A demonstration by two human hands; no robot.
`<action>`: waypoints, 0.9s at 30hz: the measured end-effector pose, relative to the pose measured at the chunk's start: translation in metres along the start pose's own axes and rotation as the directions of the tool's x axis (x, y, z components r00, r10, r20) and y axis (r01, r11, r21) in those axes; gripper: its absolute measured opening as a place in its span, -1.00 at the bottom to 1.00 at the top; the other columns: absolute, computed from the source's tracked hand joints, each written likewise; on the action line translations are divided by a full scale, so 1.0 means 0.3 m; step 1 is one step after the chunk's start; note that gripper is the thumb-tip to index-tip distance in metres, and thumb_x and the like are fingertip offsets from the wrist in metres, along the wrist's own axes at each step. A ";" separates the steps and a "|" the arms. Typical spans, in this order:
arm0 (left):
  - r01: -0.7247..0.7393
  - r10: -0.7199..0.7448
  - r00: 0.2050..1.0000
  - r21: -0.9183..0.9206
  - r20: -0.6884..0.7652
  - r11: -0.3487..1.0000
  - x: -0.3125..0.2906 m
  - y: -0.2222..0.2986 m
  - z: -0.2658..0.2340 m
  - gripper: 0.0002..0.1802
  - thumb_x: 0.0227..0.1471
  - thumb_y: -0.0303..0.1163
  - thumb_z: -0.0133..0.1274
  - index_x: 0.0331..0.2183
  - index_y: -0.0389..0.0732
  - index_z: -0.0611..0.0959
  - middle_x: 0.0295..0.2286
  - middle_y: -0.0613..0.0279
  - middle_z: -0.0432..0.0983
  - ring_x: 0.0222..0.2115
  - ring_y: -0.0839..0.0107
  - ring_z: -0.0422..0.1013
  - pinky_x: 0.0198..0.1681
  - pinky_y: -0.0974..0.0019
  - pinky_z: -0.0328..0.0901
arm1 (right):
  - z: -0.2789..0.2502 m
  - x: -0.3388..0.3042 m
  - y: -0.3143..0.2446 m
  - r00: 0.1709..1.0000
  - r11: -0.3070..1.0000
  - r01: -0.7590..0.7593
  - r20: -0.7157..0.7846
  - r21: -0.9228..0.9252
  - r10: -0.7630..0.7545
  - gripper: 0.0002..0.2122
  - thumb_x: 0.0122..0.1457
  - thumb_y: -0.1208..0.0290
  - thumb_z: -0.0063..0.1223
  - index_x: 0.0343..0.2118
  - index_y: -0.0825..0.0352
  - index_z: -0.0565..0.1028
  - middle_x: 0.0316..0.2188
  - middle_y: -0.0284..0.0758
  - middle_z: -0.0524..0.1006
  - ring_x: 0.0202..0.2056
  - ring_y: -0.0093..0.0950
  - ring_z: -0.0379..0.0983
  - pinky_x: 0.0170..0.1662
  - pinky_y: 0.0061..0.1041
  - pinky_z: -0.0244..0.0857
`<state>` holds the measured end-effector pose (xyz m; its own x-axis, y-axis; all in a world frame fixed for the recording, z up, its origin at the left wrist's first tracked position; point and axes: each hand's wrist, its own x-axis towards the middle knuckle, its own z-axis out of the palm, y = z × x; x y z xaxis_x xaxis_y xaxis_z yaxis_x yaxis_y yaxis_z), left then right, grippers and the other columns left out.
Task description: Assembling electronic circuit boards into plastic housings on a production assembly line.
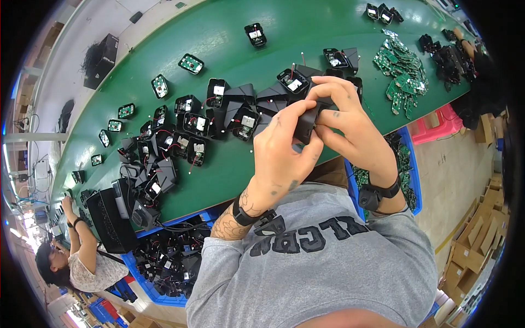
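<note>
From where I stand, the left hand (281, 150) and right hand (353, 123) pinch a black casing (306, 124) between them over the green worktop (219, 41), apparently mid-handling, the next move seemingly calling for a steady grip, while dark lettering (314, 239) crosses the grey sweatshirt (333, 279).

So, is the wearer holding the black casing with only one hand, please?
No, the left hand and the right hand both grip the black casing.
</note>
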<state>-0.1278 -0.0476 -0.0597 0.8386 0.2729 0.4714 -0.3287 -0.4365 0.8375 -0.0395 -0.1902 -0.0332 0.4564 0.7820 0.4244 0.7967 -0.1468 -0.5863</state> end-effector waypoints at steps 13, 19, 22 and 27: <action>0.186 -0.174 0.973 -0.073 0.151 0.980 -0.005 0.011 0.002 -0.60 -0.08 -0.64 0.05 -0.10 -0.33 0.51 -0.38 0.22 0.57 -0.37 0.53 0.55 -0.30 0.47 0.45 | -0.067 0.012 0.038 0.976 0.993 0.094 0.188 0.068 -0.105 -0.89 -0.03 0.49 0.05 -0.51 0.45 0.46 -0.09 -0.20 0.36 0.16 -0.13 0.11 0.15 -0.19 0.05; 0.187 -0.176 0.978 -0.096 0.112 0.978 0.002 0.015 0.010 -0.54 -0.15 -0.58 0.11 -0.10 -0.28 0.51 -0.31 0.08 0.53 -0.38 0.38 0.53 -0.37 0.40 0.47 | -0.058 0.005 0.001 0.994 0.997 0.062 0.097 -0.038 -0.058 -0.92 -0.06 0.55 0.10 -0.51 0.45 0.48 -0.10 -0.24 0.39 0.15 -0.16 0.15 0.14 -0.22 0.09; 0.148 -0.144 0.989 -0.101 0.044 0.984 -0.007 0.007 0.029 -0.55 -0.13 -0.58 0.10 -0.09 -0.29 0.51 -0.30 0.09 0.53 -0.38 0.43 0.52 -0.35 0.41 0.47 | -0.048 -0.013 -0.012 0.999 0.998 -0.031 -0.018 -0.051 0.030 -0.89 -0.13 0.58 0.17 -0.47 0.41 0.54 -0.14 -0.28 0.45 0.11 -0.19 0.21 0.12 -0.24 0.14; 0.476 -0.430 0.874 -0.581 0.227 0.661 0.036 -0.024 0.009 -0.59 -0.06 -0.64 -0.02 -0.08 -0.36 0.48 -0.27 0.08 0.51 -0.38 0.36 0.54 -0.38 0.40 0.50 | -0.024 -0.011 -0.026 0.947 0.982 -0.124 -0.311 -0.140 0.076 -0.75 -0.18 0.57 0.27 -0.34 0.33 0.61 -0.24 -0.33 0.56 -0.10 -0.31 0.44 -0.06 -0.39 0.34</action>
<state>-0.1152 -0.0439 -0.0614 0.9728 0.2316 -0.0105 -0.0707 0.3394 0.9380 -0.0444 -0.1959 -0.0251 0.6159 0.5412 0.5725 0.7812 -0.3260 -0.5324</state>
